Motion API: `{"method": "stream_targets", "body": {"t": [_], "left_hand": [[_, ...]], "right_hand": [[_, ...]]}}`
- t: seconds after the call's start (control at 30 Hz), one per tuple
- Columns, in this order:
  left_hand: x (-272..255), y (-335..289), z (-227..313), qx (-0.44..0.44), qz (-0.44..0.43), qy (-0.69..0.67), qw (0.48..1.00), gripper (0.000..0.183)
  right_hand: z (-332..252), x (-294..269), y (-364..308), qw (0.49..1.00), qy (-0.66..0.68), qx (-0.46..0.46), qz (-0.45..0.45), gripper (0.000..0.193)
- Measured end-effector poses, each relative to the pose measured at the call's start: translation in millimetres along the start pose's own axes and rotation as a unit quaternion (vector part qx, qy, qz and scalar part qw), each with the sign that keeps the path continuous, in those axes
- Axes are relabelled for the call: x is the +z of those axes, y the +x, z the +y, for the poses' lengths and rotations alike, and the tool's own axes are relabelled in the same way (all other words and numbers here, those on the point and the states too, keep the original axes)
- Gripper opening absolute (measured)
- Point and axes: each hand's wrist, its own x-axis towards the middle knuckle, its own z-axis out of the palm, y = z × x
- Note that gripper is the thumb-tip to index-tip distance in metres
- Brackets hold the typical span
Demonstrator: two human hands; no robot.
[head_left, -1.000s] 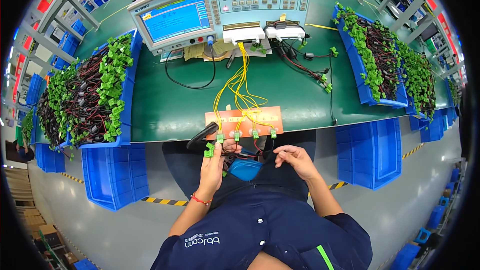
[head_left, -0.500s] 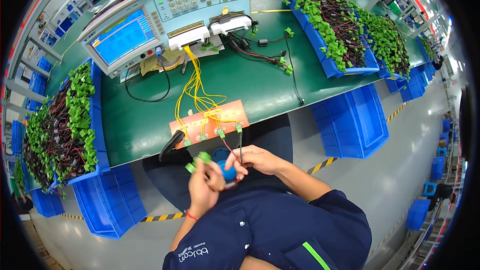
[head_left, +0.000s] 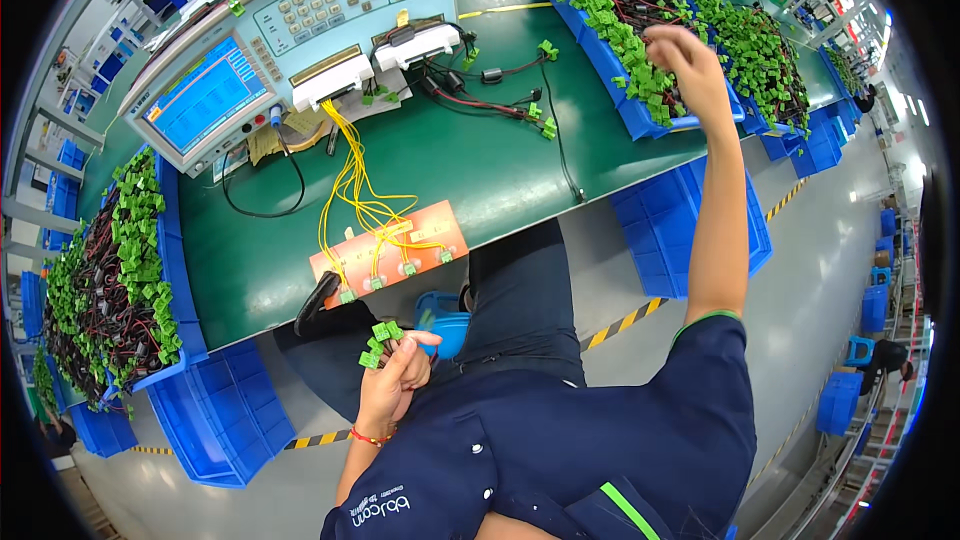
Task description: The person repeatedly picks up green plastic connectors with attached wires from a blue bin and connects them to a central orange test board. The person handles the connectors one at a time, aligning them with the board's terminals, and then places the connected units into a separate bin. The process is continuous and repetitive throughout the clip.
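My left hand (head_left: 397, 380) is closed in front of my body, around several wire harnesses whose green connectors (head_left: 382, 340) stick out above the fingers. My right arm stretches far to the right. Over the heaped harnesses in the right-hand blue bin (head_left: 600, 75), my right hand (head_left: 688, 62) has its fingers bent and apart, with nothing visible between them. Near the table's front edge lies an orange test board (head_left: 432, 223), its yellow wires (head_left: 362, 175) running up to the bench instrument (head_left: 290, 35). Small green sockets line the board's near edge.
A second bin (head_left: 172, 250) heaped with harnesses stands at the left. Blue crates (head_left: 222, 415) hang below the table edge on both sides. Loose black and red cables (head_left: 490, 105) lie on the green tabletop (head_left: 500, 180). A blue stool (head_left: 450, 330) shows beneath the board.
My right hand has left the board's edge and reached up right to the bin. The red and black leads at the board are gone from it. My left hand stays low, still holding harnesses.
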Motion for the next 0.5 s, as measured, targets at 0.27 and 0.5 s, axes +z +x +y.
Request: {"method": "stream_targets", "body": {"t": [0.27,0.5], "left_hand": [[6,-5,-2,-0.004,0.054,0.021,0.998,0.033],[-6,-10,3,-0.016,0.084,0.027,0.996,0.031]], "right_hand": [[133,-7,84,0.909,-0.402,0.003,-0.108,0.023],[78,-21,55,0.949,-0.213,-0.099,0.21,0.022]]}}
